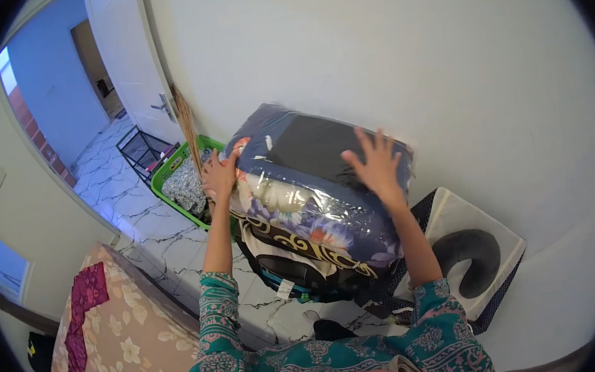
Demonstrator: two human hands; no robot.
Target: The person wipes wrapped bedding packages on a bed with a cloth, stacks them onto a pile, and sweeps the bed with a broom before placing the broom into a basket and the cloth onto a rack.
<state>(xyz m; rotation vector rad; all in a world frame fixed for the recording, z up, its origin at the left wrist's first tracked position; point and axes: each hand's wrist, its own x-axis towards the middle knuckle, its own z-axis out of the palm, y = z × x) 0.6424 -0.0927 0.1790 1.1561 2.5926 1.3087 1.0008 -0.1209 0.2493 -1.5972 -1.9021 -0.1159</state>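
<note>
A large clear plastic package (290, 179) with dark blue and floral bedding inside lies on top of a stack of bags against the wall. My left hand (220, 178) rests on its left end with the fingers apart. Over the right part of its top is my right hand (376, 166), its fingers spread; whether the palm presses on the plastic is not clear. Beneath the package sits a black and white bag (286, 260) with gold lettering.
A green basket (203, 141) of cloth and a straw broom (186, 121) stand left of the package, near a black rack (142, 153) and an open door (127, 59). A grey neck pillow (481, 248) lies in a box at right. A floral mattress (127, 332) is at lower left.
</note>
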